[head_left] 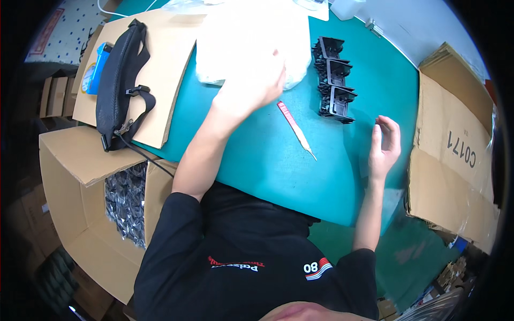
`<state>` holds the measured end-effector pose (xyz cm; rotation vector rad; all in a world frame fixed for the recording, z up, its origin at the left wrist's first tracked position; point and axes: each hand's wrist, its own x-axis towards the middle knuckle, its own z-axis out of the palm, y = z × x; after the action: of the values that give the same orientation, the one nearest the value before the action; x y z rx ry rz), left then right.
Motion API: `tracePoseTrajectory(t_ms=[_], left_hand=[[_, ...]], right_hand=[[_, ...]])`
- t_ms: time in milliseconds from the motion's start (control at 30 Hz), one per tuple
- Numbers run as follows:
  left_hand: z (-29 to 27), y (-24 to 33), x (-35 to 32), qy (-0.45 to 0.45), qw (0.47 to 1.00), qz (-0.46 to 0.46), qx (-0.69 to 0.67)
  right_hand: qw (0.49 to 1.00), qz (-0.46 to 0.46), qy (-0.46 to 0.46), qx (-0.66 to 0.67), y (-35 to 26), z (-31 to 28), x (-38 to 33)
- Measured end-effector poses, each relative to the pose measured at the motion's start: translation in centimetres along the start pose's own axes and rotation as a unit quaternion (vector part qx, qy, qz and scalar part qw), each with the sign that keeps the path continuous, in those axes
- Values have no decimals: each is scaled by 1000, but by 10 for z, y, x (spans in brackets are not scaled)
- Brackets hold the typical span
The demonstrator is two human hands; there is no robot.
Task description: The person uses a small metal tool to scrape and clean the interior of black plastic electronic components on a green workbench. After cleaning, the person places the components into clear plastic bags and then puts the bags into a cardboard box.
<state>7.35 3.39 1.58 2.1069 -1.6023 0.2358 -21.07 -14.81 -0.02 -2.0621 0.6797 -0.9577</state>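
Observation:
My left hand (pixel 250 92) reaches over a bright white bag (pixel 214 59) at the far middle of the green table. Glare washes out its fingers, so whether they grip anything does not show. Just in front of it lies a slim tool (pixel 297 131), red at one end and pale toward its thin pointed tip. My right hand (pixel 386 144) rests near the table's right side, holding nothing, its fingers loosely bent and the thumb apart. To its upper left, several black plastic box-shaped housings (pixel 338 72) stand in a row.
A black waist bag (pixel 119 88) and a blue pack (pixel 99 69) lie on a cardboard sheet (pixel 171 59) at left. Below it, an open carton (pixel 69 155) holds black parts in clear wrapping (pixel 127 206). Another open carton (pixel 447 144) stands against the table's right edge.

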Motion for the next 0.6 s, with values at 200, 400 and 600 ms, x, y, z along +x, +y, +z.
tracePoseTrajectory(t_ms=[200, 400, 600], left_hand=[[31, -12, 1, 88, 976, -26, 199], [39, -22, 3, 64, 986, -39, 152], [23, -15, 3, 17, 978, -30, 206]], right_hand=[[999, -32, -18, -11, -17, 12, 18], [999, -44, -7, 2, -25, 31, 25], [1000, -24, 5, 8, -15, 28, 6]])
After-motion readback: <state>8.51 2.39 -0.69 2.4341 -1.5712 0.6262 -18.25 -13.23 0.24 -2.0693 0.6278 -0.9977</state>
